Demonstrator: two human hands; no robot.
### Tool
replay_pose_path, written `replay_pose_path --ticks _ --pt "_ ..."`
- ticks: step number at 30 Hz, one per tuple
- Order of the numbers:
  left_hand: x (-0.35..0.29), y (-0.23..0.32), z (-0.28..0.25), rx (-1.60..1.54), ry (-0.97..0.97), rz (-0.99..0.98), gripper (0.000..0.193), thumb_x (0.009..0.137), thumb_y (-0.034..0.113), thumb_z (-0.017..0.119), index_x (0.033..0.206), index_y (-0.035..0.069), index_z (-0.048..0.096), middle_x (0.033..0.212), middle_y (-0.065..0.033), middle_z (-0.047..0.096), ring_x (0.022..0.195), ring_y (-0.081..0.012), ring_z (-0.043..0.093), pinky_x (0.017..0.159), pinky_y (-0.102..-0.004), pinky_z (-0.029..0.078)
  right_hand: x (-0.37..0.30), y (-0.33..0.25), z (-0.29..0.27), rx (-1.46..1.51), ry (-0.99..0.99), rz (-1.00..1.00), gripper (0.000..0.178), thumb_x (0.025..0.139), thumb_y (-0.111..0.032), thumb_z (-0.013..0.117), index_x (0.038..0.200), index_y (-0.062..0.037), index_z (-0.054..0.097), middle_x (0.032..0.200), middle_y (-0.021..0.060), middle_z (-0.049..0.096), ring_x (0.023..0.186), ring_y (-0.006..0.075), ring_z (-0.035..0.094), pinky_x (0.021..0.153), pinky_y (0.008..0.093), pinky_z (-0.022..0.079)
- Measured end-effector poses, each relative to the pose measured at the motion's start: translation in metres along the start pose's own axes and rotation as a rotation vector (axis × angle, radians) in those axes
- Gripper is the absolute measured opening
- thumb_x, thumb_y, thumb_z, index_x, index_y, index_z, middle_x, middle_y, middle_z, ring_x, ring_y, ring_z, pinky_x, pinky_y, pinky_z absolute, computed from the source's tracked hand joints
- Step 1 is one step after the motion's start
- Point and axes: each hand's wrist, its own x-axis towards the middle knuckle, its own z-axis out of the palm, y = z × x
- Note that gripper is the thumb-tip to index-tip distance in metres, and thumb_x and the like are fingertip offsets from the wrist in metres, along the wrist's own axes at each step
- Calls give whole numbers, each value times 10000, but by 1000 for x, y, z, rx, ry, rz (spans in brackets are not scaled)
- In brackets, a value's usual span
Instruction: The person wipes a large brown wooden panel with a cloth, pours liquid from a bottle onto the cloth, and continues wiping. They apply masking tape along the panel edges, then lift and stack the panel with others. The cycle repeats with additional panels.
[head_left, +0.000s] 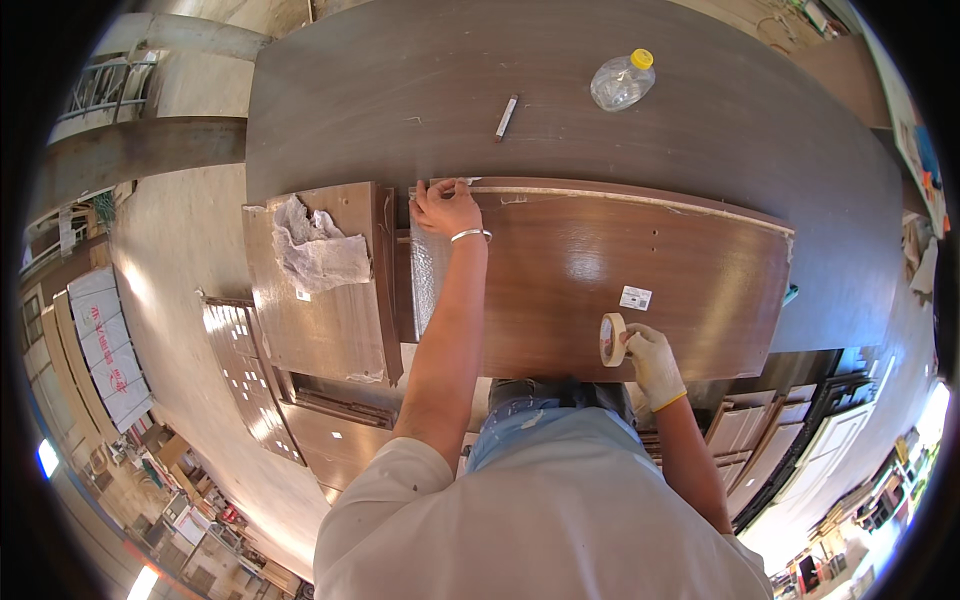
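left hand (445, 208) presses flat, gripping nothing, at the glossy brown panel's (600, 270) far left corner; gloved right hand (652, 365) grips a light, stiff masking tape roll (611, 340) at its near edge.

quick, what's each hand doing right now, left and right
Left hand: bare, fingers pressed down at the far corner of the brown panel, gripping nothing visible.
Right hand: gloved, closed on a tape roll.
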Motion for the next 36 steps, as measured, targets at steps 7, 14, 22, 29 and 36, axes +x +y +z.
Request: replay_pose_path --ticks 7,14,22,29,36 --pt "-1 -7 4 72 14 87 279 798 277 891 987 156 725 1562 -59 559 1544 -386 295 1263 -588 182 -1 -7 -1 -54 2 11 270 943 -88 522 1079 86 677 999 127 719 936 188 718 889 317 558" --pt "6 -12 2 35 -16 81 387 740 295 936 1023 169 705 1538 -41 577 1541 -404 297 1261 -584 199 2 -2 -3 -8 -3 -11 238 960 -80 519 1047 79 673 988 131 717 929 197 720 885 327 568" --pt "5 -6 -7 86 -67 89 552 694 359 970 1088 153 645 1525 -42 567 1548 -416 280 1274 -608 160 0 0 -4 -11 -9 -30 238 963 -86 514 1041 78 668 990 141 719 931 208 722 889 331 569" --pt "13 10 -17 194 -225 9 606 703 380 960 1123 129 602 1562 -71 488 1569 -444 219 1283 -630 120 -4 -1 1 -67 1 -32 281 963 -108 522 1086 90 679 992 127 722 930 197 718 889 328 560" --pt "24 11 -15 186 -302 -64 558 746 399 936 1104 140 595 1612 -76 422 1584 -474 174 1291 -645 95 -3 5 4 -63 11 -54 300 968 -116 535 1122 97 679 1003 126 724 936 197 718 895 330 556"
